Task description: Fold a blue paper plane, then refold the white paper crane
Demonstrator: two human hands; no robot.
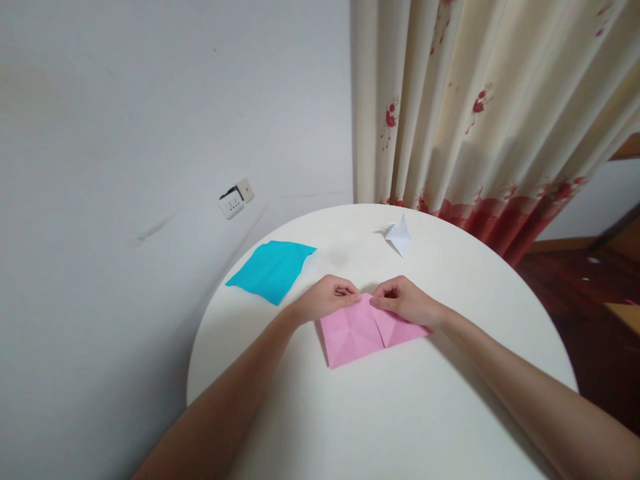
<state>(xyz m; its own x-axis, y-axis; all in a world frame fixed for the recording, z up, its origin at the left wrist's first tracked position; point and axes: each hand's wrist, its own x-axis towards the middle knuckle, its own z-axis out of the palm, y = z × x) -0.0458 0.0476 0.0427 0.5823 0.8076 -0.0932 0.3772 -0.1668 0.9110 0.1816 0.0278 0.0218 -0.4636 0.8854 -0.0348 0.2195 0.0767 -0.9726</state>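
A partly folded sheet of pink origami paper is at the middle of the round white table, with crease lines across it and a flap on its right side. My left hand pinches its upper edge, thumb in front. Close beside it, my right hand grips the same edge between thumb and curled fingers. The fingertips behind the paper are hidden. Beyond my left hand lies a creased turquoise sheet of paper. A white folded paper crane rests farther back, past my right hand.
The round white table stands close to a pale wall with a power socket on it. A cream curtain with red flowers hangs behind the table. Dark flooring shows at the right.
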